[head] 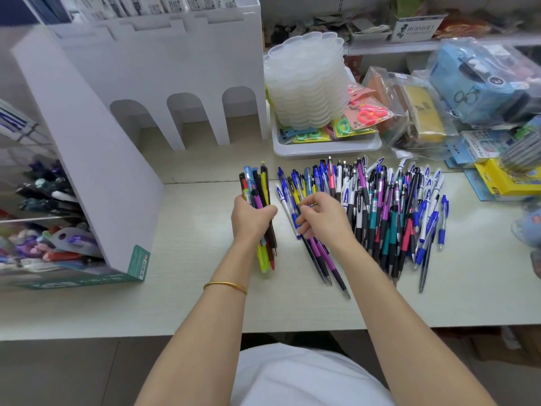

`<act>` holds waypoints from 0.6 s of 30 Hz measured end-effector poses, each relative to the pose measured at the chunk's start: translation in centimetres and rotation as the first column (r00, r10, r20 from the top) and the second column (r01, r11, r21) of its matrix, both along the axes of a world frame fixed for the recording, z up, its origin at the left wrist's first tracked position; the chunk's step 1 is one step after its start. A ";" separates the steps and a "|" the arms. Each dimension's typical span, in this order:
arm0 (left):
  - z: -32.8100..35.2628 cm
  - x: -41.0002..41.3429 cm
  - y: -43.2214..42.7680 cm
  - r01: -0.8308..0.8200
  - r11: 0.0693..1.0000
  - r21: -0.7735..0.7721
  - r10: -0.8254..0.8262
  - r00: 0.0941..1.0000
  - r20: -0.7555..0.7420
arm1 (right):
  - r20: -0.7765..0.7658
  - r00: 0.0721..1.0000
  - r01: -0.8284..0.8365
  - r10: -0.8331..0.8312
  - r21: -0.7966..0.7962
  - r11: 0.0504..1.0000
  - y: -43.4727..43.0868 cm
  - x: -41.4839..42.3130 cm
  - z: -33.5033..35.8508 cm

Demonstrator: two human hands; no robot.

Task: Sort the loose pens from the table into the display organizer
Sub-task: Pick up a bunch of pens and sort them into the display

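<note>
- Multicoloured plastic loose pens (380, 206) are lying heaped on the pale wooden table (190, 303), right of centre.
- My left hand (250, 219) is gripping a bundle of mixed pens (259, 197), fingers wrapped round it.
- My right hand (320, 219) is hovering over the heap's left edge, fingers curling; whether they are pinching a pen, I cannot tell.
- White cardboard display organizer (87, 142) is standing at the left.

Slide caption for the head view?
Left hand grips a pen bundle; right hand reaches into the loose pens beside the organizer.
</note>
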State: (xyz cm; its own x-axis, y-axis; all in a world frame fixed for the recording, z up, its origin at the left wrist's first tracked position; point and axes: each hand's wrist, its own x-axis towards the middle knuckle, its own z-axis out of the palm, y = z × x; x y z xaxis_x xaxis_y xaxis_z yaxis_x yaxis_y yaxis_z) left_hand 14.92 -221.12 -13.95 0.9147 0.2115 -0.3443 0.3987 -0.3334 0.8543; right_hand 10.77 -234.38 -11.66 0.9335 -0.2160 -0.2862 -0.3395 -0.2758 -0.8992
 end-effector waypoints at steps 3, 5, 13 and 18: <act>0.9 0.4 1.2 -0.057 0.988 -0.146 0.075 0.990 0.121 | 0.004 0.998 -0.065 0.065 0.066 0.996 1.6 -0.2 -0.8; 1.8 0.6 1.7 -0.032 0.977 -0.211 0.078 0.973 0.215 | 0.040 0.984 -0.175 0.174 0.028 0.984 2.7 0.2 -1.3; 1.8 0.8 2.8 0.116 0.973 -0.201 -0.009 0.884 0.467 | 0.113 0.916 -0.398 0.384 0.151 0.905 6.4 2.3 -3.5; -0.7 0.1 4.4 0.097 0.980 -0.174 -0.010 0.895 0.446 | 0.161 0.944 -0.290 0.287 -0.010 0.957 8.0 1.9 -5.8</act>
State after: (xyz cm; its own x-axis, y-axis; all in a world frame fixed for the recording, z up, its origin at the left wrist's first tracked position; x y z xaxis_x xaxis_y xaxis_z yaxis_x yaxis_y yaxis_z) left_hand 15.01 -216.73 -14.67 0.9892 0.1297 0.0688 -0.0475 -0.1610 0.9858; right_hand 12.67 -226.40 -17.45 0.9888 0.0721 -0.1304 -0.0999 -0.3282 -0.9393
